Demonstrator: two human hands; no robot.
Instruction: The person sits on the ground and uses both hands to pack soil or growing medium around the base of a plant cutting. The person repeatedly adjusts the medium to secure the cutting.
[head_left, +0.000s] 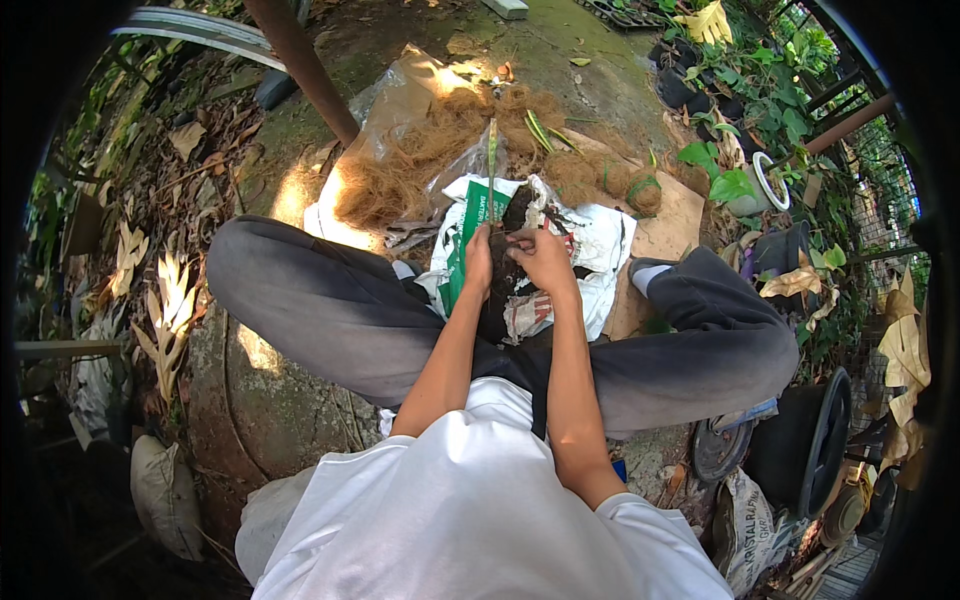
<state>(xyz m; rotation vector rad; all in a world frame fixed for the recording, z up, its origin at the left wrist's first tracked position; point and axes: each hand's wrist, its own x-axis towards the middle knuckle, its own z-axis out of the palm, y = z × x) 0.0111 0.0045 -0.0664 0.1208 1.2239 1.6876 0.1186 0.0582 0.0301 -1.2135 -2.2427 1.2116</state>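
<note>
My left hand (478, 259) holds a long, narrow variegated leaf cutting (492, 161) upright by its lower end. Close to its right, my right hand (541, 255) has its fingers bent and pinched together near the base of the leaf; whether something thin is between them cannot be told. Below both hands lies an opened white and green plastic sack (607, 232) with dark soil (516, 210) in it. Brown coconut fibre (382, 187) spreads beyond the sack. On it lie several cut green leaf pieces (538, 131) and a fibre ball bound with green string (643, 193).
My crossed legs flank the sack. A rusty metal pole (304, 67) rises at the upper left. At the right are a white pot (759, 187) with a leafy plant, a large black bucket (799, 442) and a round dark lid (721, 448). Cardboard (675, 214) lies under the fibre.
</note>
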